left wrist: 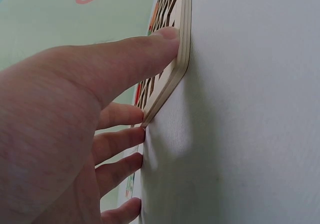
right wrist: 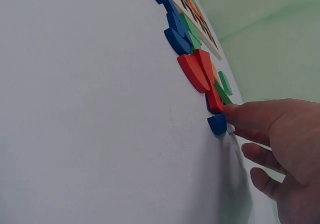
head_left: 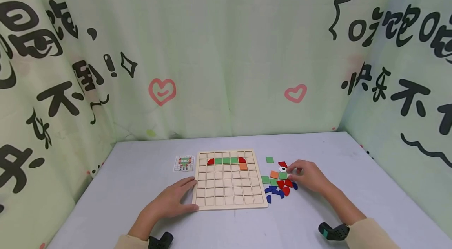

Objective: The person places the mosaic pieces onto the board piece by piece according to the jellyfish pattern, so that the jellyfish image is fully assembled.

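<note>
The left hand (head_left: 174, 198) is steadying the wooden grid board (head_left: 219, 192) on the white-covered bench (head_left: 141, 162); its fingers are lying extended and loose, the thumb resting on the near-left corner, others touching the left edge. The right hand (head_left: 308, 175) is reaching into the loose pieces just right of the board, its thumb and fingertips meeting the pile beside a white eye piece (head_left: 283, 169) and a green square (head_left: 283, 176); whether they are grasping one, I cannot tell. Red, blue, green and orange pieces are lying around there. In the board's second row from the top, three green squares (head_left: 226, 160) are sitting between two red rounded pieces (head_left: 210, 161), and an orange square (head_left: 243, 166) is filling the cell below the right-hand one. A gridded picture card (head_left: 184, 163) is lying left of the board.
</note>
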`<action>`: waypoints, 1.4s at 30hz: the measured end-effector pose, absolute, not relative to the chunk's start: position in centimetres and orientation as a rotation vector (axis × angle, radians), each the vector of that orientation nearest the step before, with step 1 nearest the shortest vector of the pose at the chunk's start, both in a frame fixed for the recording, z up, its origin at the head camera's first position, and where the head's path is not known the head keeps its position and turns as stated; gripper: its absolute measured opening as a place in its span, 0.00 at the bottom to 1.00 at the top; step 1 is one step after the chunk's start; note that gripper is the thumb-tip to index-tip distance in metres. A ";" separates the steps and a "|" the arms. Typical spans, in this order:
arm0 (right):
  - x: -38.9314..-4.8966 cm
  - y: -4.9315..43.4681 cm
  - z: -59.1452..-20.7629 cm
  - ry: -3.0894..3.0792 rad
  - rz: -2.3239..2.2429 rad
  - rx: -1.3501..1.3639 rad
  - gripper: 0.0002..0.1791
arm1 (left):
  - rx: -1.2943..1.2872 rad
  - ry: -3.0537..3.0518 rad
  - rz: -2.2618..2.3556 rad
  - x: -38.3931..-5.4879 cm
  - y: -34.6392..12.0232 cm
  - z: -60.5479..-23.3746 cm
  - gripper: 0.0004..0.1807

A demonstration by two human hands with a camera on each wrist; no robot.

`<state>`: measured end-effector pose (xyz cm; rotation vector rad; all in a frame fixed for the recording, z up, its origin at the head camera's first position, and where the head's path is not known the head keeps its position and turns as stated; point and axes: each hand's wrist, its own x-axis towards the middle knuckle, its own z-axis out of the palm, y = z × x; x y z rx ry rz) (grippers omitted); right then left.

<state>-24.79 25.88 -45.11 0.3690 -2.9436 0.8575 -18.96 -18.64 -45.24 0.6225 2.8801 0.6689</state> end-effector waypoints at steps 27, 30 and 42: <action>-25.2 24.9 -45.3 -2.911 0.922 0.316 0.10 | 0.631 2.884 0.666 -19.0 -18.7 -45.4 0.44; -25.1 24.3 -45.3 -2.916 0.937 0.355 0.09 | 0.629 2.882 0.666 -19.0 -18.7 -45.4 0.44; -25.4 22.9 -45.5 -2.863 0.921 0.332 0.08 | 0.598 2.872 0.652 -19.1 -18.6 -45.4 0.44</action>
